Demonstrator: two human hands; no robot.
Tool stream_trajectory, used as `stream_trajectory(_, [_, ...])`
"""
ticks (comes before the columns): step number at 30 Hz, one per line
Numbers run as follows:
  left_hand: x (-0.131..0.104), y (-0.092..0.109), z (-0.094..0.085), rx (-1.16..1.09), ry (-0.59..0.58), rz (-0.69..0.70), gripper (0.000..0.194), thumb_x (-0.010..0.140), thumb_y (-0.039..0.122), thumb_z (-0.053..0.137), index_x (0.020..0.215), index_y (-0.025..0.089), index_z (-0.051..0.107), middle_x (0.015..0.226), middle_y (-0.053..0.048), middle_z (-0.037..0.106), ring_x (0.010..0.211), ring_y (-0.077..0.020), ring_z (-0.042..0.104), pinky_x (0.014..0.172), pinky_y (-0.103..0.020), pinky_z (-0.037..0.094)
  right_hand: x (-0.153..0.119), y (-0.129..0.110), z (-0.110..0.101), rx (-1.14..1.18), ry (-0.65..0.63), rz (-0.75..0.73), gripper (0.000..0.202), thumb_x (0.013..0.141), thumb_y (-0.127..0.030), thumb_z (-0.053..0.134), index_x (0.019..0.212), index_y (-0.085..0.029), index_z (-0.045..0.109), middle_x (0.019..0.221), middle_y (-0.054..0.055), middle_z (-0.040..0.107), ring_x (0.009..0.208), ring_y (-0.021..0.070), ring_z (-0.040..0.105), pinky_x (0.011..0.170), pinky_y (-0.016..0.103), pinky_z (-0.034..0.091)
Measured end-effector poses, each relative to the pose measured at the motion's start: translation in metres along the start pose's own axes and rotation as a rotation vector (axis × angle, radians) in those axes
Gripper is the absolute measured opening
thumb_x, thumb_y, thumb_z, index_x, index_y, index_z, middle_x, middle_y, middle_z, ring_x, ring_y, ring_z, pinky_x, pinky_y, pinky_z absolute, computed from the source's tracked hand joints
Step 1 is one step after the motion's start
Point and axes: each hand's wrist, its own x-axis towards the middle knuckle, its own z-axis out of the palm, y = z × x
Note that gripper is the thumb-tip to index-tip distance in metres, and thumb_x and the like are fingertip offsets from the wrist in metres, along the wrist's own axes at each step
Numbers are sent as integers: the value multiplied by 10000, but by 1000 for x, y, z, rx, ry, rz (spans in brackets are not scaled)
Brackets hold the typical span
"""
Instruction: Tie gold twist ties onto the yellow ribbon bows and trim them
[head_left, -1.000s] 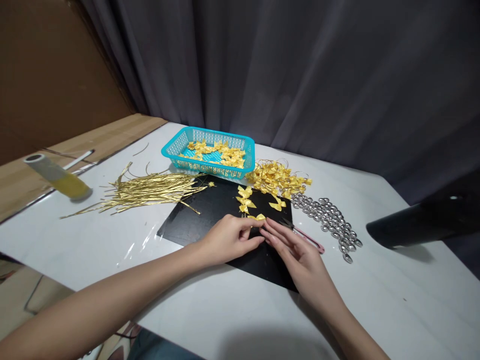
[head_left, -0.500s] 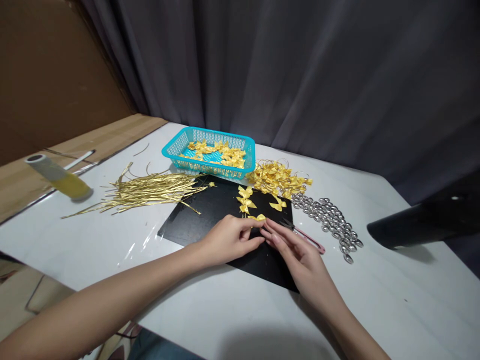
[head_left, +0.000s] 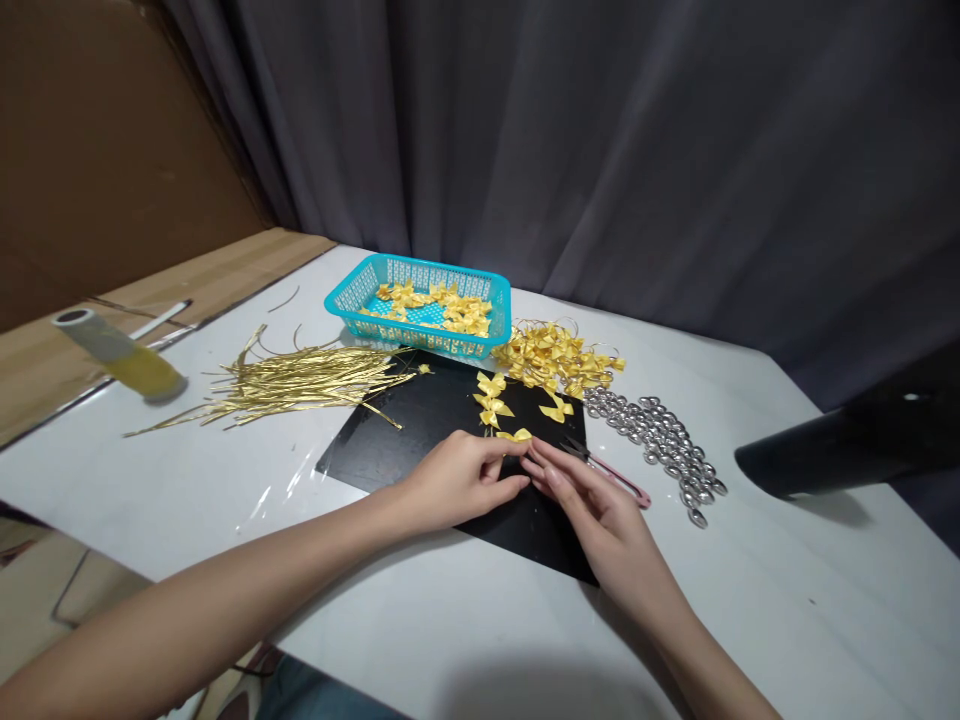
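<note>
Over the black mat [head_left: 390, 430], my left hand [head_left: 469, 478] and my right hand [head_left: 585, 495] meet at the fingertips, next to a yellow bow [head_left: 515, 436]. Both hands have their fingers pinched together; whatever is between them is too small and hidden to name. Beyond them, yellow bows [head_left: 492, 400] lie on the mat, with another bow [head_left: 556, 407] to the right. Small snips with a pink handle [head_left: 626, 487] rest behind my right hand, partly covered by it.
A blue basket [head_left: 416, 333] holds yellow bows. Gold wire ties [head_left: 300, 385] lie left, a bow pile [head_left: 559, 358] and silver beads [head_left: 667, 440] right. A yellow-and-grey bottle-like object [head_left: 124, 355] stands far left, a dark cylinder [head_left: 832, 450] far right.
</note>
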Motion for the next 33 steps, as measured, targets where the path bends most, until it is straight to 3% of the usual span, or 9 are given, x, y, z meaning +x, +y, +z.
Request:
stream_trajectory(22, [0,0,0,56,-14,-2,357,857,300,584,1187,185,658,532,71,475,472,-71,403,493,-188,253,2,1,-1,23,9,28,443,837,-512,644,1188,-243,668,1270,100,651,1159,291,614,1013,448,485])
stream_trajectory(27, [-4,3,-1,237,-23,53,351,882,330,551,1200,211,642,596,31,594,496,-98,494,505,-200,291,5,4,-3,18,35,54,471,778,-523,701,1141,-224,696,1226,120,672,1128,309,629,991,450,511])
stream_trajectory(33, [-7,5,0,509,-114,113,439,900,387,503,1298,207,549,740,-42,716,653,-214,664,546,-247,381,10,11,-6,60,68,78,499,652,-537,791,1003,-188,731,1165,142,698,1078,325,656,968,445,534])
